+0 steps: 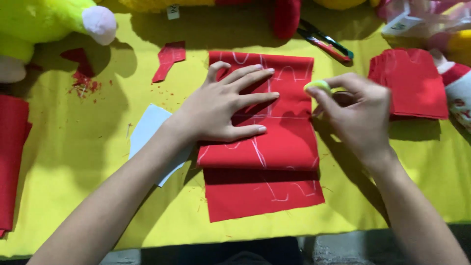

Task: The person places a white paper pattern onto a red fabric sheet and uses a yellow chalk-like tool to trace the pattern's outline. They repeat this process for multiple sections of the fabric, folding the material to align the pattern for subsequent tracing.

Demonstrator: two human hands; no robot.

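A: Where's the red fabric?

B: Centre of the yellow desk, folded over itself, white chalk lines on top.

A: Left hand?

B: Flat on the fabric, fingers spread and released, pointing toward 2 o'clock. Grips nothing, just pressing.

A: Right hand?

B: At the fabric's 3 o'clock edge. Fingertips pinch a pale yellow chalk piece, touching the cloth edge.

A: Around it?

B: Scissors at 1 o'clock, red cut stack at 3, white card at 9 under the left wrist.
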